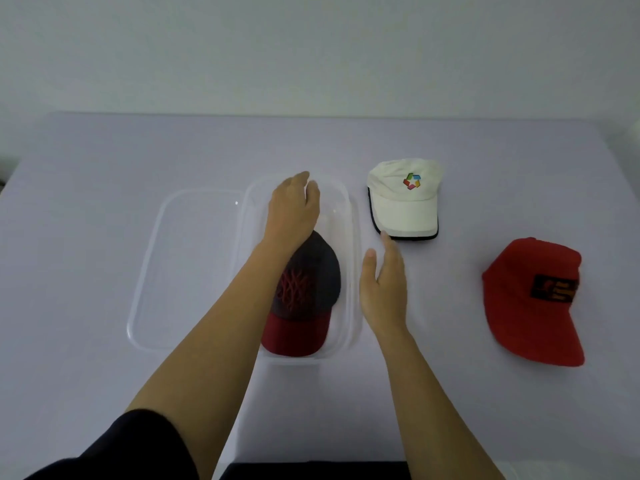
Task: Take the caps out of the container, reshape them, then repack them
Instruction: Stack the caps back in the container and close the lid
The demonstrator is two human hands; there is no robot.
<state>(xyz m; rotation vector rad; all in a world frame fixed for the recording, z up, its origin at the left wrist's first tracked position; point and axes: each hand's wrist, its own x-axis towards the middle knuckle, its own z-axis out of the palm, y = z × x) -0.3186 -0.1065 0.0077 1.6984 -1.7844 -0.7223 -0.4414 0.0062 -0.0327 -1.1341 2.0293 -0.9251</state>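
A grey cap with a red brim lies in the clear container mid-tabletop, the left hand spread open above it, the right hand open beside it, near a white cap and a red cap.

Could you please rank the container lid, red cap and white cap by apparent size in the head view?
1. Container lid, clearly largest.
2. Red cap.
3. White cap, though it lies farther away, so unsure.

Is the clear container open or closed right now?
Open. The clear container has no cover on; its lid lies flat on the table beside it, and the dark cap inside shows uncovered.
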